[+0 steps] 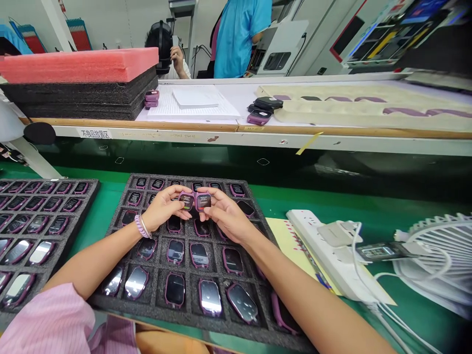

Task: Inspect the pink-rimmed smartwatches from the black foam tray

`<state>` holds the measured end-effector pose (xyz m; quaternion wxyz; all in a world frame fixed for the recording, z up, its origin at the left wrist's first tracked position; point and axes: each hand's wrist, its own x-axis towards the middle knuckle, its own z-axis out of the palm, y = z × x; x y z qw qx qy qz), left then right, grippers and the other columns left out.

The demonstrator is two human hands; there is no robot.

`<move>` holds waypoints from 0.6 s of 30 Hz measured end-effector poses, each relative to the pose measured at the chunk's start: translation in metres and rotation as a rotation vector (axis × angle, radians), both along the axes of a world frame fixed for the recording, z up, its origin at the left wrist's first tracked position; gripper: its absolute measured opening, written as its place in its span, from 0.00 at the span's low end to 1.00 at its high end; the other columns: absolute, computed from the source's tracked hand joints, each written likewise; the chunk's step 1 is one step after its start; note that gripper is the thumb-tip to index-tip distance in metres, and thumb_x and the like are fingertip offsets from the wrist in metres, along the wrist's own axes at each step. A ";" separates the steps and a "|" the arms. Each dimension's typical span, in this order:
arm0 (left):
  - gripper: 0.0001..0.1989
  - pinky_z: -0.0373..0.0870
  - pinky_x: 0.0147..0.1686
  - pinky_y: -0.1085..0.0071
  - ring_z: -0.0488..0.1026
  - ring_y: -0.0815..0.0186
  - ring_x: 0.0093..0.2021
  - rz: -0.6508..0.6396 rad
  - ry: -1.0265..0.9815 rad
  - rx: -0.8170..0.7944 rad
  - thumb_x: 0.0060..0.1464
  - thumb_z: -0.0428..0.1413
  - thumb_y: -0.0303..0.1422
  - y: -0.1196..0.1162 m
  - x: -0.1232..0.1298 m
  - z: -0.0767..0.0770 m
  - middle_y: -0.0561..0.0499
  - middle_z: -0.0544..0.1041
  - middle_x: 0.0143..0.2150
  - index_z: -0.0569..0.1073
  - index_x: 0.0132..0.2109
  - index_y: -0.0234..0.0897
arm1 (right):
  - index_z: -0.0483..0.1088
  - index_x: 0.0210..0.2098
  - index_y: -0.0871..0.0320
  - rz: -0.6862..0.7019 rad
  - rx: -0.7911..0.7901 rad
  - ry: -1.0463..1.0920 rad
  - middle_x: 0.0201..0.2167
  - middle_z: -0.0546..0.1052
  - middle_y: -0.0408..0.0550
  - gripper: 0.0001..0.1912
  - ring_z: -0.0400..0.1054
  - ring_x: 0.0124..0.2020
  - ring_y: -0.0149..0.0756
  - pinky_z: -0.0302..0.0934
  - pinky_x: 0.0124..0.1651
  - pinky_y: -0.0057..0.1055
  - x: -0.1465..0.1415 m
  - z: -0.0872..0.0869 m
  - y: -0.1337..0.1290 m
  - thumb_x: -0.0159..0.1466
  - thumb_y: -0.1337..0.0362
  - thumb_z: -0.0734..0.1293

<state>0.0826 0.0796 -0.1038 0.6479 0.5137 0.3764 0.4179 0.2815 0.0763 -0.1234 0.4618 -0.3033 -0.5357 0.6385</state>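
Two purple-framed smartwatch cases with lit screens are held side by side above a black foam tray (157, 268). My left hand (165, 209) is closed on the left smartwatch (187, 199), thumb at its lower edge. Closed around the right smartwatch (203, 200) is my right hand (225, 216), with the thumb near its lower right corner. Small text shows on both screens, too small to read. Below, the tray's compartments hold many more such watches, among them one dark-screened watch (175, 290); my hands and forearms hide some of them.
A second foam tray of watches (83, 216) lies left. On the right are a white power strip (313, 231) with plugs and cables, a yellow sheet with a pen, and a white fan (438, 255). The shelf ahead carries foam sheets (84, 66), papers and watches. Two people are beyond.
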 end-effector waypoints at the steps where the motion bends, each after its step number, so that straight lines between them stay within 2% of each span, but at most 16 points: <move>1: 0.24 0.80 0.33 0.69 0.80 0.65 0.30 0.007 -0.002 0.003 0.44 0.63 0.33 0.000 0.000 0.000 0.47 0.75 0.45 0.70 0.50 0.35 | 0.66 0.53 0.55 -0.004 -0.001 0.001 0.34 0.74 0.43 0.26 0.68 0.28 0.34 0.61 0.34 0.32 0.000 0.000 0.000 0.56 0.64 0.72; 3: 0.27 0.79 0.33 0.71 0.78 0.67 0.30 0.031 -0.023 0.023 0.43 0.64 0.31 -0.001 -0.001 0.006 0.47 0.74 0.46 0.69 0.52 0.35 | 0.66 0.53 0.54 -0.015 -0.005 0.015 0.36 0.74 0.44 0.26 0.69 0.30 0.34 0.62 0.34 0.31 -0.001 0.001 0.001 0.56 0.63 0.73; 6: 0.33 0.74 0.31 0.79 0.75 0.72 0.31 0.008 -0.120 0.085 0.42 0.67 0.25 -0.014 -0.003 0.033 0.49 0.74 0.44 0.68 0.56 0.37 | 0.64 0.56 0.53 0.007 -0.013 0.062 0.40 0.75 0.47 0.30 0.71 0.34 0.36 0.65 0.37 0.31 -0.002 0.013 -0.003 0.57 0.61 0.76; 7: 0.32 0.72 0.31 0.81 0.75 0.72 0.33 -0.036 -0.170 0.111 0.43 0.67 0.23 -0.024 -0.003 0.045 0.49 0.74 0.43 0.69 0.57 0.38 | 0.64 0.57 0.52 0.025 -0.004 0.071 0.42 0.74 0.48 0.31 0.72 0.35 0.36 0.66 0.39 0.31 -0.002 0.020 -0.006 0.58 0.59 0.77; 10: 0.31 0.72 0.37 0.83 0.75 0.71 0.40 -0.283 -0.334 0.164 0.45 0.66 0.20 -0.067 -0.002 0.080 0.51 0.74 0.39 0.72 0.57 0.44 | 0.67 0.58 0.47 0.080 0.093 0.021 0.44 0.74 0.50 0.28 0.71 0.33 0.36 0.70 0.38 0.34 0.001 0.050 -0.030 0.62 0.54 0.76; 12: 0.36 0.72 0.39 0.80 0.76 0.71 0.39 -0.472 -0.402 0.100 0.43 0.69 0.23 -0.098 -0.003 0.096 0.51 0.75 0.39 0.72 0.59 0.49 | 0.70 0.57 0.42 0.098 0.221 -0.086 0.48 0.73 0.51 0.25 0.73 0.36 0.42 0.71 0.38 0.37 0.006 0.072 -0.054 0.63 0.51 0.76; 14: 0.35 0.74 0.42 0.76 0.77 0.65 0.42 -0.547 -0.411 0.079 0.44 0.71 0.32 -0.120 -0.008 0.106 0.49 0.76 0.39 0.72 0.60 0.49 | 0.72 0.55 0.40 0.074 0.405 -0.166 0.48 0.73 0.52 0.23 0.73 0.45 0.49 0.72 0.44 0.39 0.013 0.090 -0.078 0.62 0.49 0.76; 15: 0.34 0.75 0.45 0.72 0.78 0.62 0.44 -0.566 -0.371 0.082 0.45 0.70 0.36 -0.127 -0.013 0.110 0.48 0.76 0.40 0.73 0.60 0.49 | 0.72 0.54 0.39 0.075 0.472 -0.195 0.47 0.73 0.52 0.22 0.73 0.46 0.49 0.72 0.44 0.38 0.017 0.096 -0.089 0.62 0.50 0.76; 18: 0.29 0.74 0.52 0.59 0.77 0.53 0.50 -0.591 -0.154 0.097 0.49 0.67 0.41 -0.132 -0.029 0.117 0.45 0.77 0.47 0.73 0.60 0.54 | 0.75 0.51 0.39 0.191 0.589 -0.315 0.35 0.74 0.50 0.14 0.73 0.33 0.41 0.70 0.32 0.30 0.029 0.099 -0.113 0.66 0.52 0.72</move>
